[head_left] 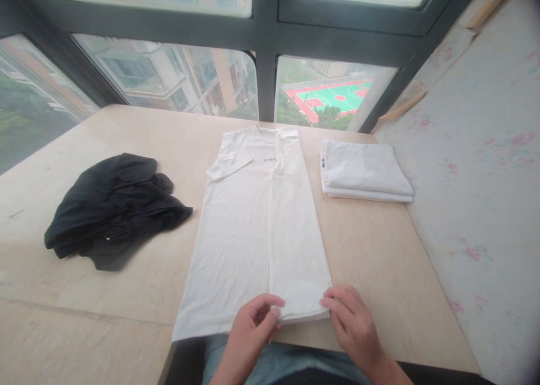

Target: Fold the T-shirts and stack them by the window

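A white T-shirt [238, 222] lies lengthwise on the wooden surface, its right side folded inward over the front and its left sleeve spread at the upper left. Small dark print shows near the collar. My left hand [258, 320] pinches the hem at the bottom edge of the folded strip. At the lower right corner of the shirt, my right hand [352, 320] has its fingers closed on the hem. Between the two hands the hem edge is slightly raised.
A crumpled black garment [116, 205] lies on the left of the wooden tabletop [371, 250]. Folded white cloth [365, 168] is stacked at the right, near the floral wall [476, 194]. Dark window frames [265, 81] stand behind the far edge.
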`<state>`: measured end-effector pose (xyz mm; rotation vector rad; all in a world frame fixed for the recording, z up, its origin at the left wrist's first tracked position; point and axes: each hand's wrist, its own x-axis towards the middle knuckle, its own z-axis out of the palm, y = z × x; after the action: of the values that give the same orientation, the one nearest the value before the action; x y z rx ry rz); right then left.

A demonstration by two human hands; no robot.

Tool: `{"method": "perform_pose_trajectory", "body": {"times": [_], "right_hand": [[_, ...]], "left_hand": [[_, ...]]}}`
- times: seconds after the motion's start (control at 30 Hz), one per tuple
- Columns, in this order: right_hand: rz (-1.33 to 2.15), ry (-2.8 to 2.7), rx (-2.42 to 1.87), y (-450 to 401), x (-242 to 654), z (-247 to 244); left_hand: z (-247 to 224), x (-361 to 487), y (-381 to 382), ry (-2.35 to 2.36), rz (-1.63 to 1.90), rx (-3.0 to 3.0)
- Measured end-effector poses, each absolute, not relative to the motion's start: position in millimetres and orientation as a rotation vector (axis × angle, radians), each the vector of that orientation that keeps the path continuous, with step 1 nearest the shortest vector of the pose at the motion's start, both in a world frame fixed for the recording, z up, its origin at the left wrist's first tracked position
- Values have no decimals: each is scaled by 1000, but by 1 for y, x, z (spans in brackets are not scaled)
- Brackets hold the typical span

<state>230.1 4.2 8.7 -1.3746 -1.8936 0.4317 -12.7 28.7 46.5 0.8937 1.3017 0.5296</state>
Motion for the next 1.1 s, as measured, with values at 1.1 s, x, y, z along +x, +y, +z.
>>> {"method": "perform_pose_trajectory", "body": {"times": [1.1], "right_hand": [[587,-2305,-1205,63,164,22]], "left_hand": [[40,-106,19,2188,528,1888]]}}
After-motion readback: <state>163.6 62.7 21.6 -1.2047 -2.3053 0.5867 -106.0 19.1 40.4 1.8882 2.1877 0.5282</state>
